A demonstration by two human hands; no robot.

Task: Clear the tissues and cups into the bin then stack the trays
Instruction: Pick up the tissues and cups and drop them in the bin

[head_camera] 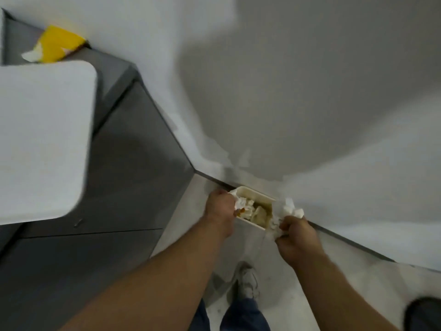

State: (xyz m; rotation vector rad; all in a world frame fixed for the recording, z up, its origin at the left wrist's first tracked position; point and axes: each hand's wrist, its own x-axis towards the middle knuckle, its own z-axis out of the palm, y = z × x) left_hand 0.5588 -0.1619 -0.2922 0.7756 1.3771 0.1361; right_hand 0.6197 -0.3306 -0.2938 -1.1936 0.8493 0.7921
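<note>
crumpled white paper tissues [291, 209] are bunched in both fists over the small cream rectangular plastic bin [253, 194], which sits on the pale floor tight against the wall's dark skirting, near the middle of the scene. the left hand [220, 206] curls round one wad at the bin's left rim. the right hand [296, 237] clutches a bigger wad just past the right rim, held there, i'd judge, so it drops inside once the fingers loosen. the bin already holds paper scraps and something brownish. far left, a yellow paper packet [57, 43] with a white tissue poking out lies on a grey bench [133, 144], beyond a white rounded tabletop [43, 139]. no trays or cups show, so stacking seems some way off.
</note>
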